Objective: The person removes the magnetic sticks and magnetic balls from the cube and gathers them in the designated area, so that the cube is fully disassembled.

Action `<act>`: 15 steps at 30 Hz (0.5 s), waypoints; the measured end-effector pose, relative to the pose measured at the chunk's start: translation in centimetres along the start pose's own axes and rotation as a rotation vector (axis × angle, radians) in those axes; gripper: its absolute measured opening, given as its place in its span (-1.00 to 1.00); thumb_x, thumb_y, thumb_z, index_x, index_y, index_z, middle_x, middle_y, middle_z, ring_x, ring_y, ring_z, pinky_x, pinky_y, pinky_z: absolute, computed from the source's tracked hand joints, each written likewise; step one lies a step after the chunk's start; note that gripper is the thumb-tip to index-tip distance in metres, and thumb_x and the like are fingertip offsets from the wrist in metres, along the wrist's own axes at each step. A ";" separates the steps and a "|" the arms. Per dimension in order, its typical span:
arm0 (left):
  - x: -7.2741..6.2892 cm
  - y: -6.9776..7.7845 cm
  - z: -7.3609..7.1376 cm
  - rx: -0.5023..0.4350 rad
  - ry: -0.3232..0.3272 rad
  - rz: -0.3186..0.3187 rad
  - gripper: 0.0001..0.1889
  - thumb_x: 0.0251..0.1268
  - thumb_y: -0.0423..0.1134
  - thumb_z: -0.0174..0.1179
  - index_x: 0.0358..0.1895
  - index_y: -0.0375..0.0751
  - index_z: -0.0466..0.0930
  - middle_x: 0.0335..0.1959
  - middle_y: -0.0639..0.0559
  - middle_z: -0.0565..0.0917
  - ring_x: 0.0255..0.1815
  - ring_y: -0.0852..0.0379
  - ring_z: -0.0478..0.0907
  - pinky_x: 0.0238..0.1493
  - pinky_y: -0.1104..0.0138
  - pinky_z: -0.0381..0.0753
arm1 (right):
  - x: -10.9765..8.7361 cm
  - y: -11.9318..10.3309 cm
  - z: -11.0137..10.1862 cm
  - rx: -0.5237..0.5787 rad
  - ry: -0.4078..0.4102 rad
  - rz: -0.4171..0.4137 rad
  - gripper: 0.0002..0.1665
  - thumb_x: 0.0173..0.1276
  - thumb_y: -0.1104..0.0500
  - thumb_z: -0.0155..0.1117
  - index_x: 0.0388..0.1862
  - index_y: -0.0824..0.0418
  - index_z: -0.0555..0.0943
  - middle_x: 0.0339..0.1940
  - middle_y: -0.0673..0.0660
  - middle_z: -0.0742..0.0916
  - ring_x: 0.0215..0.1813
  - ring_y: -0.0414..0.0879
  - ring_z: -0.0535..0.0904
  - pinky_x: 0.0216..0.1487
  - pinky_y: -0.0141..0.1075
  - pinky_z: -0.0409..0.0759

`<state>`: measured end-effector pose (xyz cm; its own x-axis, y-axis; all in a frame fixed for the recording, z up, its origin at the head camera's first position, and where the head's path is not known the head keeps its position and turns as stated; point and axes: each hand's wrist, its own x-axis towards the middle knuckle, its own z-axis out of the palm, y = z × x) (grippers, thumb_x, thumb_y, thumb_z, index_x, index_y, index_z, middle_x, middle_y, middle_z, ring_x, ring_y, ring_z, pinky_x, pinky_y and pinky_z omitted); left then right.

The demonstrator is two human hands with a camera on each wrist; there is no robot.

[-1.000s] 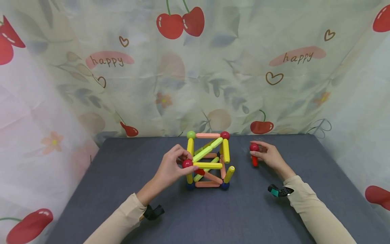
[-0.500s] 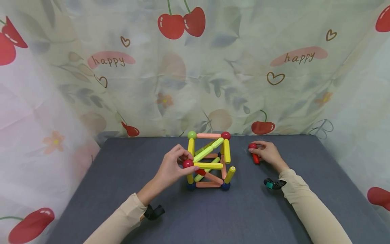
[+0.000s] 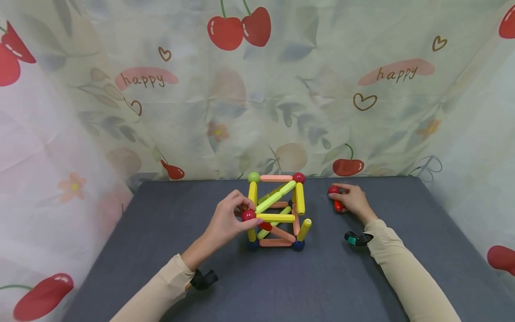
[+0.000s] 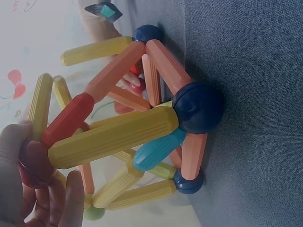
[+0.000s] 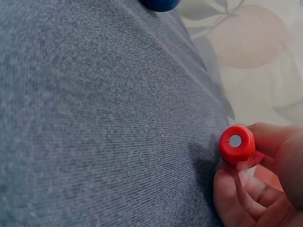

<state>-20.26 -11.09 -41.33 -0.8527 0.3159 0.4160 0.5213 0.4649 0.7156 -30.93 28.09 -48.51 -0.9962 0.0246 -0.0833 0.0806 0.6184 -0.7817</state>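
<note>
My left hand (image 3: pixel 226 220) pinches a red ball (image 3: pixel 249 216) at the upper front-left corner of a frame of magnetic rods and balls. From that ball a yellow rod (image 3: pixel 277 218) reaches right, its far end joined to no ball; a red rod (image 4: pixel 71 118) also slants off it in the left wrist view. At the frame's front right, another yellow rod (image 3: pixel 305 229) leans up from a blue ball (image 3: pixel 298 244), its top bare. Well right of the frame, my right hand (image 3: pixel 354 201) holds a second red ball (image 3: pixel 333 190) with a red rod (image 5: pixel 236 145) attached, its metal-tipped end facing the wrist camera.
The structure stands on a dark grey cloth-covered table (image 3: pixel 257 286). A patterned curtain (image 3: pixel 257 112) hangs along the table's back edge and continues at both sides. A light green ball (image 3: pixel 254 177) and another red ball (image 3: pixel 298 177) top the frame's rear corners.
The right hand has shifted slightly, and the red rod under its ball has tilted, the lower end swinging right and looking shorter. The left hand holds still at the frame.
</note>
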 end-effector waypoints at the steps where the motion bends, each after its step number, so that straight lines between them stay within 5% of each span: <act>1: 0.0 0.0 0.0 0.001 -0.001 -0.001 -0.69 -0.05 -0.13 0.57 -0.31 -0.06 0.61 -0.33 0.08 0.48 -0.37 0.21 0.52 -0.30 0.34 0.71 | 0.0 -0.1 0.0 0.000 -0.004 -0.003 -0.32 0.37 0.04 0.34 0.43 0.16 0.44 -0.42 0.12 0.60 -0.57 -0.14 0.57 -0.51 -0.30 0.67; 8: 0.0 0.0 0.0 -0.005 -0.001 -0.012 -0.69 -0.04 -0.13 0.57 -0.31 -0.06 0.62 -0.33 0.08 0.48 -0.36 0.21 0.53 -0.31 0.40 0.69 | 0.1 0.0 -0.2 0.003 -0.028 -0.006 -0.25 0.40 0.08 0.31 0.52 0.14 0.30 -0.59 0.02 0.57 -0.65 -0.15 0.54 -0.54 -0.29 0.64; 15: 0.0 0.1 0.0 0.004 0.000 -0.009 -0.69 -0.04 -0.14 0.57 -0.30 -0.06 0.62 -0.33 0.08 0.48 -0.36 0.21 0.52 -0.30 0.41 0.69 | -0.4 0.0 -0.2 0.001 0.007 -0.002 -0.23 0.37 0.02 0.35 0.45 0.23 0.27 -0.53 0.05 0.62 -0.66 -0.14 0.55 -0.54 -0.27 0.64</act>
<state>-20.17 -11.07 -41.28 -0.8575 0.3118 0.4093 0.5136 0.4710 0.7172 -30.50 28.28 -48.36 -0.9965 0.0289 -0.0778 0.0790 0.6174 -0.7826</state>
